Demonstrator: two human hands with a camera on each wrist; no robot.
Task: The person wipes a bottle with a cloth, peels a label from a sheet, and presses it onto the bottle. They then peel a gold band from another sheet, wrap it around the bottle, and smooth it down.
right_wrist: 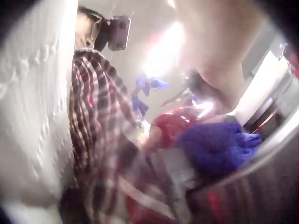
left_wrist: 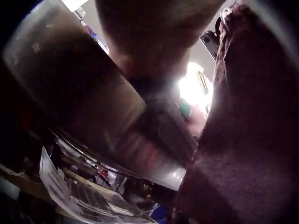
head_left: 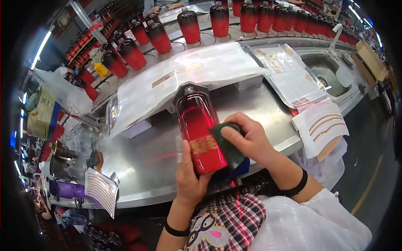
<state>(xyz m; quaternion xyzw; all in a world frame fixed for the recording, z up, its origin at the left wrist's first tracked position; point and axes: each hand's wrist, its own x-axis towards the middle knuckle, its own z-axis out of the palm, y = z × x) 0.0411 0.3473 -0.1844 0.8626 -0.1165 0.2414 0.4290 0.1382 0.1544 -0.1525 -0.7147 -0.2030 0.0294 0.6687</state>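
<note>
One red-and-black gradient bottle [head_left: 197, 129] is seen lying tilted over the near edge of the steel counter [head_left: 142, 163], its dark cap end pointed away from the person. Two hands are engaged with it. The base of the bottle is gripped by the left hand [head_left: 190, 175], with the thumb laid up its left side and the fingers curled underneath. One green pad [head_left: 228, 146] is held in the right hand [head_left: 251, 140], whose fingers are curled over it and press it against the bottle's right side, just beside the single gold label [head_left: 203, 145]. One blue cloth [head_left: 234, 169] is bunched under the bottle at the counter edge; it is also caught in the right wrist view [right_wrist: 215, 144].

Behind, a curved row of matching bottles [head_left: 220, 19] is stood upright, probably more than a dozen, though the far ones blur together. One large white plastic sheet [head_left: 188, 71] is spread beyond the held bottle, one sink [head_left: 331, 73] is set at the right, and a stack of gold-striped decal sheets [head_left: 322, 125] is laid near it
</note>
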